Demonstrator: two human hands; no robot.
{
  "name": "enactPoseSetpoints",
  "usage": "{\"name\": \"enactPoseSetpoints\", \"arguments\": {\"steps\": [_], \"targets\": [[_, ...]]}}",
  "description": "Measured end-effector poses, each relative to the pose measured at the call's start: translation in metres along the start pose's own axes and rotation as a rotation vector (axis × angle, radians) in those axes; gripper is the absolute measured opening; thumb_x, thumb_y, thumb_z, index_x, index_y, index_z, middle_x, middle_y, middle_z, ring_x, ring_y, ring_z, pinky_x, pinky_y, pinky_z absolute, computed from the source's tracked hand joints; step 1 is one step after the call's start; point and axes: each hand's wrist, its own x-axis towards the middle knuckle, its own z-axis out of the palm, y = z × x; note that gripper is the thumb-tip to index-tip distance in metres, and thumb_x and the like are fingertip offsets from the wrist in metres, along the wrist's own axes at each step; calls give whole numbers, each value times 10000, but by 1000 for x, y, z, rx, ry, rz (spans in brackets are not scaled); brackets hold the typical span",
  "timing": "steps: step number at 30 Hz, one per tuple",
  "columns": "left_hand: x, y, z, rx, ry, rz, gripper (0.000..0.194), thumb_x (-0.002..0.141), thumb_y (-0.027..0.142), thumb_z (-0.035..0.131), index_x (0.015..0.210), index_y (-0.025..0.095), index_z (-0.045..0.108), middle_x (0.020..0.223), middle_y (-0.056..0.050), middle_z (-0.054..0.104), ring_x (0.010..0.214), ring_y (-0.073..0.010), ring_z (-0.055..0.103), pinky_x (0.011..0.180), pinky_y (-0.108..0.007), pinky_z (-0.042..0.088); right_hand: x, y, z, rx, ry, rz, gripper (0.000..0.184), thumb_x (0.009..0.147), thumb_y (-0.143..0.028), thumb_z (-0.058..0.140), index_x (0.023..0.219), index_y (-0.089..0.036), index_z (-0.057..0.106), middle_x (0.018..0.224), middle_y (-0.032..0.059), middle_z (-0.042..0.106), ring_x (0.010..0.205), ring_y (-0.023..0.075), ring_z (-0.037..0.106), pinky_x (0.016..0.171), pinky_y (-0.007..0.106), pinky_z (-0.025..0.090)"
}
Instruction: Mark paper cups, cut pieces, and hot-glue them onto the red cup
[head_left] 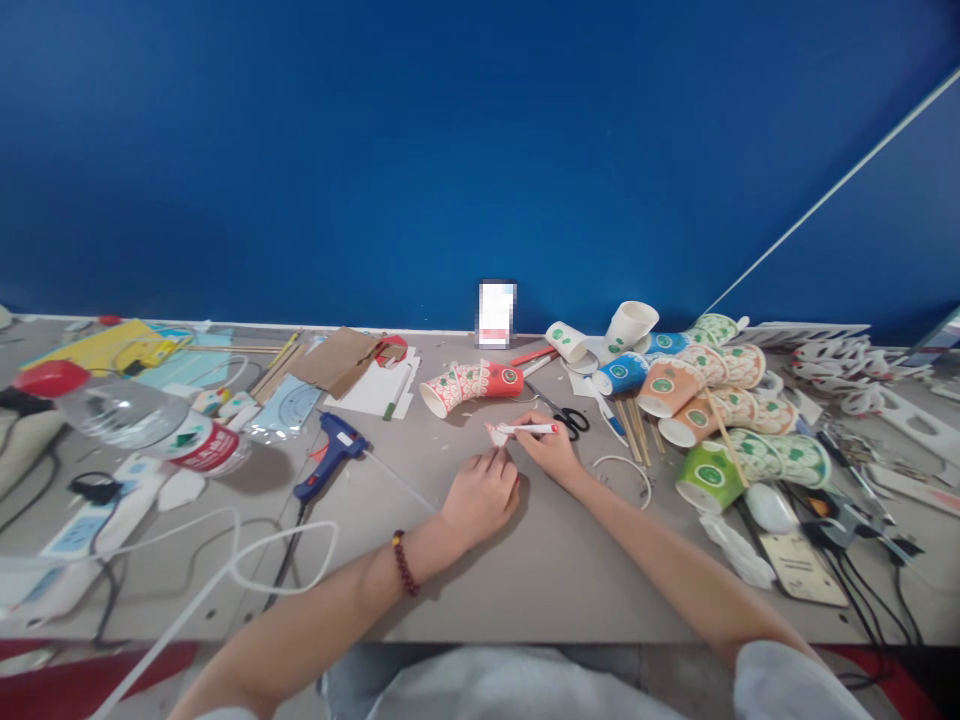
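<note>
My right hand [553,453] is closed round a white marker [529,429] with a red end, its tip pointing left. That tip meets a small white piece [497,436], probably paper, with reddish marks along its edge. My left hand [484,492] pinches the lower edge of this piece, fingers bent, a dark bead bracelet on the wrist. Just beyond lies a curved stack of red-patterned paper cups [472,385]. Black-handled scissors [566,420] rest beyond my right hand. To the left of my left hand is a blue glue gun [331,455].
A lit phone [496,312] leans on the blue wall. Several stacked paper cups [709,475] and wooden sticks [634,430] crowd the right. A bottle [142,420], a power strip [94,530] and a looping white cable [289,535] occupy the left. Cardboard [330,362] lies behind.
</note>
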Motion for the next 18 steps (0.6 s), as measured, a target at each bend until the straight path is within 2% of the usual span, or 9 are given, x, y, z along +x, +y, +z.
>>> {"name": "enactPoseSetpoints", "arguments": {"steps": [8, 14, 18], "targets": [[0, 0, 1, 24, 24, 12, 174, 885, 204, 450, 939, 131, 598, 1118, -183, 646, 992, -257, 627, 779, -373, 489, -1, 1, 1, 44, -25, 39, 105, 698, -247, 563, 682, -176, 639, 641, 18, 673, 592, 166, 609, 570, 261, 480], [0, 0, 0, 31, 30, 22, 184, 887, 208, 445, 918, 120, 604, 1088, -185, 653, 968, -253, 627, 775, -364, 480, -2, 4, 1, 88, -47, 62, 99, 694, -230, 567, 695, -170, 646, 674, 32, 694, 643, 189, 650, 623, 286, 523], [0, 0, 1, 14, 34, 19, 170, 885, 201, 448, 933, 125, 592, 1096, -181, 644, 988, -260, 619, 788, -373, 478, 0, 3, 0, 108, -6, 56, 107, 724, -269, 571, 713, -176, 624, 690, 42, 685, 649, 189, 647, 626, 296, 533]]}}
